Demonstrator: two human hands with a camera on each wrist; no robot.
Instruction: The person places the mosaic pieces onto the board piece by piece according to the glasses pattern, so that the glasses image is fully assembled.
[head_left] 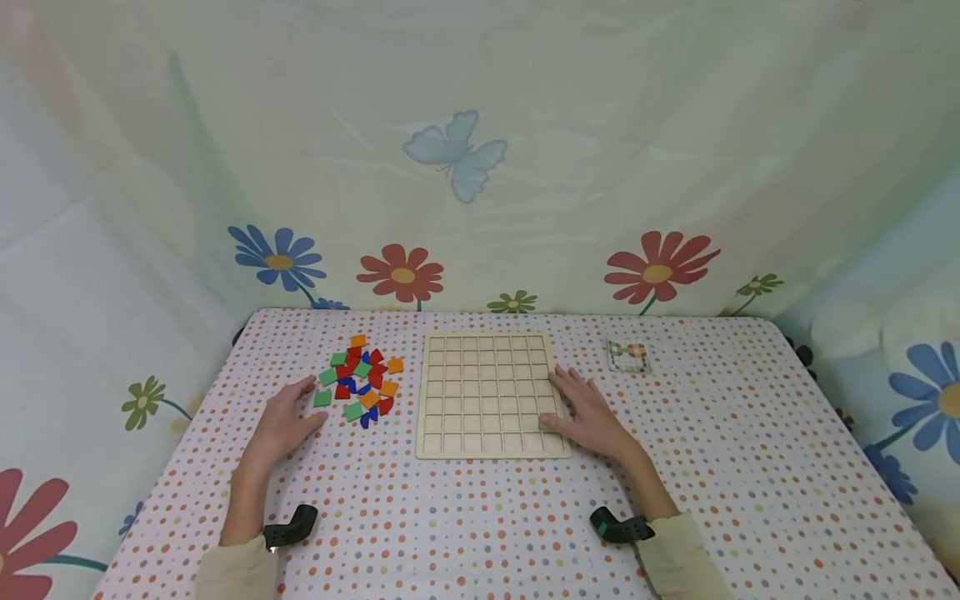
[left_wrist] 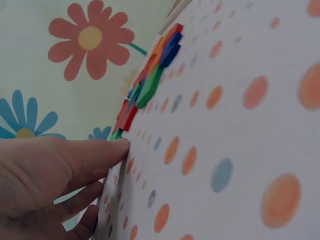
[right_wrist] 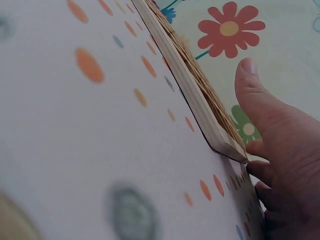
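A pale wooden board (head_left: 483,397) with a grid of square recesses lies flat in the middle of the table. Left of it is a loose pile of flat red, green, blue and orange pieces (head_left: 362,369), seen edge-on in the left wrist view as colored pieces (left_wrist: 151,75). My left hand (head_left: 283,421) rests on the table beside the pile, fingers relaxed, holding nothing. At the board's right edge is my right hand (head_left: 588,414), thumb above the board and fingers along its side. The right wrist view shows the thumb raised over the board's rim (right_wrist: 200,100).
A small printed card (head_left: 628,357) with a grid pattern lies right of the board. The table (head_left: 480,525) has a dotted cloth. A flowered curtain (head_left: 570,167) hangs behind and at the sides. Each wrist wears a black camera (head_left: 300,525).
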